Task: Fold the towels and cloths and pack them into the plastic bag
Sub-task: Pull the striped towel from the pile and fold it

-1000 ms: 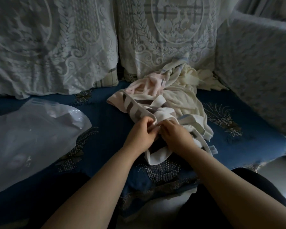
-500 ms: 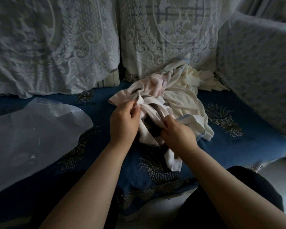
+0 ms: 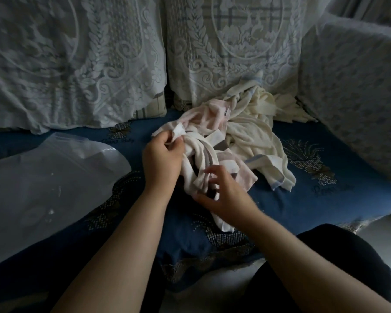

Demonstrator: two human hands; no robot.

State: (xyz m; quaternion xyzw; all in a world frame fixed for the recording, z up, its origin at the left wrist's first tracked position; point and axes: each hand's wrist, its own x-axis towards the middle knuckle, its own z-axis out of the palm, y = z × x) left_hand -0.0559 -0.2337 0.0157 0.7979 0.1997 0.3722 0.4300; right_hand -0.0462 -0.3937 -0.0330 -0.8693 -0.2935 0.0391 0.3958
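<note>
At the centre of the frame the left hand (image 3: 161,157) pinched a corner of the striped towel (image 3: 201,154) between thumb and curled fingers (image 3: 175,143), lifting it just above the heap. Lower and to the right, the right hand (image 3: 224,195) rested on the twisted lower part of the same towel, its fingers spread and loosely bent; whether they gripped the cloth or only touched it could not be told. The towel lay tangled with a pink cloth (image 3: 212,114) and a cream towel (image 3: 253,136) in a pile right of centre on the blue sofa seat (image 3: 325,195), the cream one reaching back to the lace-covered cushions (image 3: 77,64). The plastic bag (image 3: 43,177) lay flat at the left of the frame, well apart from the pile, apparently unfilled. The step looked like freeing one towel for folding: it would go best if the right hand found a second corner, both drew apart to untwist it, and the piece was lifted clear of its neighbours before being laid flat.
</note>
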